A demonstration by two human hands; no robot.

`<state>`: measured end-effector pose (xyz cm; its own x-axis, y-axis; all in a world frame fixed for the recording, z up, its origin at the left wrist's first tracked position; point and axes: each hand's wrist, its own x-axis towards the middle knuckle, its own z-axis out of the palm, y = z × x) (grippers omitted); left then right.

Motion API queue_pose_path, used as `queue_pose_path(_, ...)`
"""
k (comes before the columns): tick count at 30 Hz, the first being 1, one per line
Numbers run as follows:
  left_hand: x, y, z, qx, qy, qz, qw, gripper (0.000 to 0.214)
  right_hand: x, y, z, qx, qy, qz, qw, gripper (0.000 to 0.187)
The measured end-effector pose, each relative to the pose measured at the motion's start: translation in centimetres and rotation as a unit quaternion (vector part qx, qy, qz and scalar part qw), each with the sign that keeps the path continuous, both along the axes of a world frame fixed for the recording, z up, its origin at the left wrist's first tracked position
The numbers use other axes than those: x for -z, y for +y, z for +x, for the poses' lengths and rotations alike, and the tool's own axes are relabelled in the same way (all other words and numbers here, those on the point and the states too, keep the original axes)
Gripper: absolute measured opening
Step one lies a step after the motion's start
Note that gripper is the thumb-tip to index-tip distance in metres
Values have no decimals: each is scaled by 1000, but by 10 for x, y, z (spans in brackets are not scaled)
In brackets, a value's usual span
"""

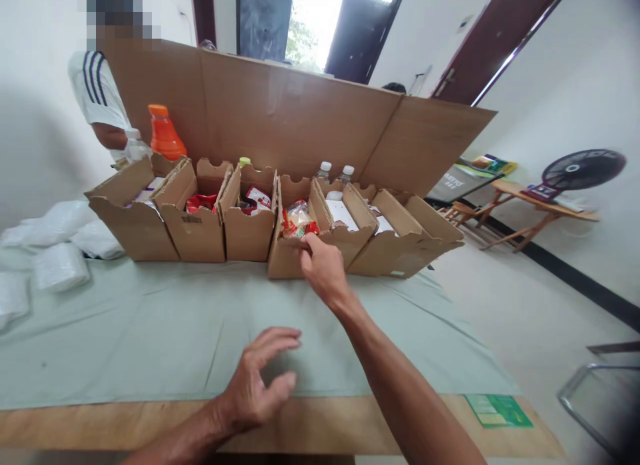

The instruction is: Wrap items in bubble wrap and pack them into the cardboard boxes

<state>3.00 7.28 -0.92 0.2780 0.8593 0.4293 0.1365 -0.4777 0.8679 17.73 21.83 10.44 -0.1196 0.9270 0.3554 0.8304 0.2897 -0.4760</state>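
Note:
A row of open cardboard boxes (197,235) stands on a pale green cloth (150,332). My right hand (323,265) reaches to the front rim of the fourth box (283,262), fingers curled at a clear packet with red contents (297,220); whether it grips the packet I cannot tell. My left hand (257,378) hovers just above the cloth near the table's front edge, fingers spread and holding nothing. Other boxes hold red packets (201,202) and white items (341,213).
A tall cardboard sheet (300,118) stands behind the boxes. An orange bottle (165,135) and clear bottles (335,172) rise behind them. White plastic packs (55,242) lie at the left. Another person (100,92) stands at the far left. A fan (583,168) and wooden folding table (520,205) are at the right.

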Motion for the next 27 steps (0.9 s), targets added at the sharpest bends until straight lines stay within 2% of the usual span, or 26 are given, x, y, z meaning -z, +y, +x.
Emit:
queue_pose_path(3, 4, 5, -13, -146, -65, 23, 987, 41, 7, -71, 23, -50, 3, 20, 999, 17)
queue_pose_path(6, 5, 2, -25, -222, -95, 24, 970, 45, 13, -139, 66, -115, 32, 58, 991, 16)
queue_pose_path(8, 2, -3, -30, -225, -87, 15, 970, 48, 17, -175, 104, -105, 54, 80, 990, 18)
queue_pose_path(10, -2, -10, -32, -206, -73, 8, 976, 53, 27, -205, 141, -13, 99, 109, 989, 26)
queue_pose_path(12, -6, -15, -28, -182, -67, 6, 981, 63, 43, -230, 172, 103, 172, 108, 974, 45)
queue_pose_path(14, -7, -20, -20, -144, -63, -8, 987, 71, 63, -251, 190, 155, 228, 51, 960, 65)
queue_pose_path(16, -6, -26, -9, -101, -55, -39, 993, 72, 84, -264, 194, 129, 215, -42, 967, 71)
queue_pose_path(18, -3, -30, 3, -87, -46, -72, 993, 65, 98, -264, 185, 100, 166, -99, 976, 62)
queue_pose_path(20, -2, -29, 11, -113, -42, -93, 988, 56, 101, -248, 170, 103, 145, -102, 979, 52)
queue_pose_path(22, -4, -19, 13, -154, -39, -97, 982, 47, 93, -217, 155, 109, 160, -78, 978, 43)
queue_pose_path(24, -9, 1, 9, -179, -39, -87, 979, 41, 80, -177, 143, 83, 177, -68, 978, 38)
queue_pose_path(27, -20, 40, -2, -187, -36, -80, 979, 50, 70, -115, 128, 41, 198, -75, 976, 42)
